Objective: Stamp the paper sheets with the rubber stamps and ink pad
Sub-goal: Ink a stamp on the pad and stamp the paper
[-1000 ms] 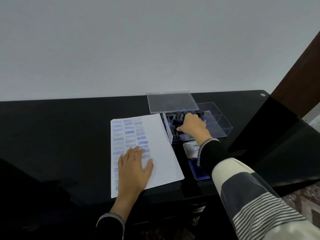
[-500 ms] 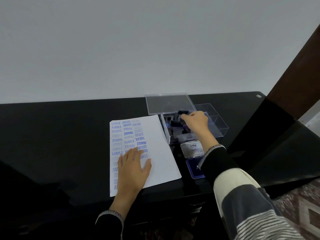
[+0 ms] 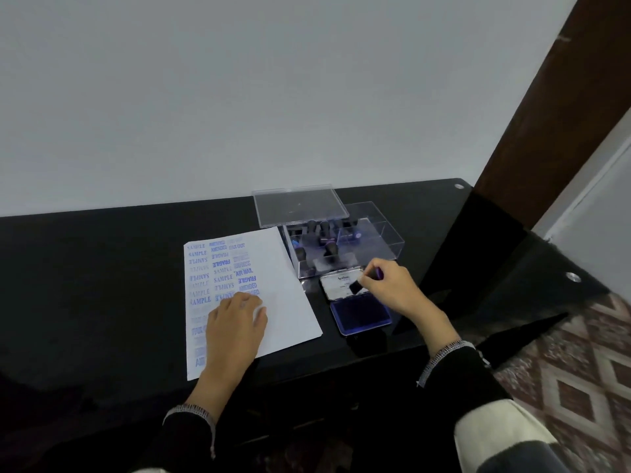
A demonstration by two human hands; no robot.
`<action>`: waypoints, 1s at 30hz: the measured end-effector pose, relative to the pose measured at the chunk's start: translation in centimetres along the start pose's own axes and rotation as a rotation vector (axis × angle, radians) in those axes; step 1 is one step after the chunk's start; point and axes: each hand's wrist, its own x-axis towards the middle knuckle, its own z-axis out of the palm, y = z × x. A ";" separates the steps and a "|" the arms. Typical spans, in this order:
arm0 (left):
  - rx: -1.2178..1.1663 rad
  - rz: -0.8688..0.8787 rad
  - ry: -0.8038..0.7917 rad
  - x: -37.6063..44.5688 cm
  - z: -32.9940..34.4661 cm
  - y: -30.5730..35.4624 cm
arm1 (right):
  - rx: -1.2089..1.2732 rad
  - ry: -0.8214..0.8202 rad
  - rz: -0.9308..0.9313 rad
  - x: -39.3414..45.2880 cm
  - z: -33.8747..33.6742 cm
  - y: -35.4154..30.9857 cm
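On the black table (image 3: 102,268), just right of the paper sheet (image 3: 273,302), lies the ink pad (image 3: 362,315), its lid (image 3: 338,285) flipped open behind the blue pad. Above that lid the right hand (image 3: 396,291) pinches a small dark stamp (image 3: 363,281), tilted. Left of the ink pad, the left hand (image 3: 235,322) lies flat on the sheet, fingers straight, covering some of the blue prints. Behind the ink pad stands a clear box (image 3: 386,240) holding more stamps (image 3: 321,237); its clear cover (image 3: 300,204) lies behind it.
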 end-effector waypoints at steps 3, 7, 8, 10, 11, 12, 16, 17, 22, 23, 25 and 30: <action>-0.014 -0.013 0.009 -0.2 0.4 -0.2 | -0.135 -0.100 -0.020 -0.5 0.4 0.3; -0.058 -0.017 0.003 -0.3 0.5 -0.5 | -0.203 -0.136 -0.018 -0.5 1.2 0.3; -0.069 -0.017 0.005 -0.3 0.6 -0.6 | -0.210 -0.140 -0.015 -0.5 1.3 0.2; -0.080 -0.014 0.009 -0.4 0.6 -0.6 | -0.232 -0.140 -0.007 -0.6 1.4 0.1; -0.081 -0.013 0.008 -0.4 0.7 -0.6 | -0.245 -0.136 -0.005 -0.6 1.4 0.1; -0.080 -0.014 0.005 -0.4 0.7 -0.6 | -0.257 -0.135 -0.003 -0.5 1.5 0.1; -0.071 -0.017 -0.003 -0.3 0.7 -0.6 | -0.297 -0.153 -0.003 -0.6 1.9 0.4; -0.069 -0.018 -0.007 -0.3 0.7 -0.7 | -0.314 -0.150 -0.011 -0.6 2.2 0.4; 0.032 -0.002 -0.035 -0.3 0.7 -0.3 | -0.351 -0.104 -0.041 -1.1 3.1 0.8; 0.067 0.021 -0.028 -0.1 0.5 0.0 | -0.355 -0.100 -0.044 -1.1 3.2 0.8; 0.046 0.080 -0.032 0.1 0.3 0.8 | -0.366 -0.099 -0.045 -1.1 3.3 0.8; -0.301 0.256 -0.355 0.4 0.0 4.7 | -0.318 -0.095 -0.025 -0.9 3.2 1.0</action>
